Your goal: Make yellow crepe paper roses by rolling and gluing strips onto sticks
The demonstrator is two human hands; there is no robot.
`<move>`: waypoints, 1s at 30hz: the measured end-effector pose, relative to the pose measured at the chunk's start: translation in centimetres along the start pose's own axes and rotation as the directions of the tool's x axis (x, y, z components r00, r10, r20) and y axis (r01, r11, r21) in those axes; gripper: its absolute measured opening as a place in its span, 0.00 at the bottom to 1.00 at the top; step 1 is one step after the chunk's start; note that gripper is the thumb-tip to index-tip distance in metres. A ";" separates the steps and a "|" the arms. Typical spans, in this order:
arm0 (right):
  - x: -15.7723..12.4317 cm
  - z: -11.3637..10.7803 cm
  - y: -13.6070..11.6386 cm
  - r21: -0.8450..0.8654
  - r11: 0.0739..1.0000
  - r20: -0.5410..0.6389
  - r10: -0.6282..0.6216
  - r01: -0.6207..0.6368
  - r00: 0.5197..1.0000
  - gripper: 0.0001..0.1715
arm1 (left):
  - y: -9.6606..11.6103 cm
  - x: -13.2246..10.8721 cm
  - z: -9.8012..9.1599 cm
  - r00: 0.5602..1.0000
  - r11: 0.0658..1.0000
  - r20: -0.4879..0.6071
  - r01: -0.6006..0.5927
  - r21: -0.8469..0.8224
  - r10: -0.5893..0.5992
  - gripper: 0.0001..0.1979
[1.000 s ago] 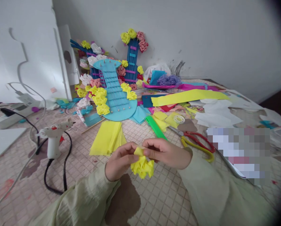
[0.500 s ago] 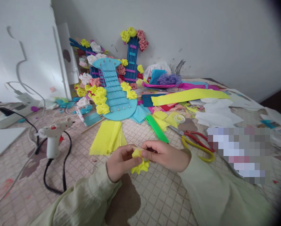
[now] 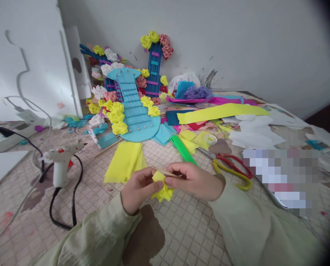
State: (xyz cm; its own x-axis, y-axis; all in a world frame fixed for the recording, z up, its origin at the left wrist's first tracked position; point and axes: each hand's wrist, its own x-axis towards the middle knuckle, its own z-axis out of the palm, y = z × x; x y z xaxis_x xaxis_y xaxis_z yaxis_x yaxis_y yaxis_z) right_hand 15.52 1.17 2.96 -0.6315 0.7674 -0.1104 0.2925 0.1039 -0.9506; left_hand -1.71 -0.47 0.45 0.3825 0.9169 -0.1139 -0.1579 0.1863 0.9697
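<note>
Between my hands is a ruffled yellow paper flower (image 3: 164,194), low over the table. My left hand (image 3: 139,189) pinches it from the left, thumb on the folded paper at its top. My right hand (image 3: 195,180) has its fingers closed on a thin wooden stick (image 3: 165,172) that lies across the top of the flower; its thumb also presses near the paper. Just beyond my left hand rests a stack of yellow crepe paper sheets (image 3: 123,162). A green utility knife (image 3: 183,149) lies beyond my right hand, beside scissors (image 3: 233,168) with red and yellow handles.
A white glue gun (image 3: 61,166) with a black cord stands at left. Behind, a light-blue cardboard guitar (image 3: 136,111) with yellow paper flowers leans against darker ones. Paper strips and scraps (image 3: 223,113) cover the back right. A power strip (image 3: 14,136) sits far left.
The wooden stick now shows clearly across the top of the flower between my fingers. Both hands have shifted slightly left, and the flower has turned a little.
</note>
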 end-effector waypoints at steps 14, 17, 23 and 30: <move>0.1 0.3 0.5 -0.105 0.995 -0.068 -0.005 -0.002 0.998 0.07 | -0.6 0.2 0.1 0.999 0.957 0.037 -0.013 0.288 0.002 0.08; 0.0 0.4 0.4 -0.080 0.997 -0.073 -0.001 -0.005 0.997 0.07 | -0.6 0.2 0.2 1.000 0.954 0.003 0.004 0.301 -0.005 0.08; 0.1 0.5 0.6 -0.064 0.998 -0.127 -0.014 0.006 0.992 0.08 | 0.1 -0.1 0.6 0.997 0.983 -0.017 -0.068 0.169 0.072 0.09; 0.1 0.6 0.7 -0.064 0.997 -0.156 -0.053 0.044 0.986 0.11 | -0.2 0.2 0.2 0.978 0.985 -0.167 -0.105 0.140 0.127 0.11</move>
State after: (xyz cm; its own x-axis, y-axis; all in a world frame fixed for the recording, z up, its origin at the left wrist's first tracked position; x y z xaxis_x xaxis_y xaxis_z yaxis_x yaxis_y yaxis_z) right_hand 15.19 0.91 2.13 -0.5264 0.8501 -0.0129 0.3097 0.1776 -0.9341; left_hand -1.44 -0.44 0.24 0.2016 0.9792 -0.0239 -0.0684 0.0384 0.9969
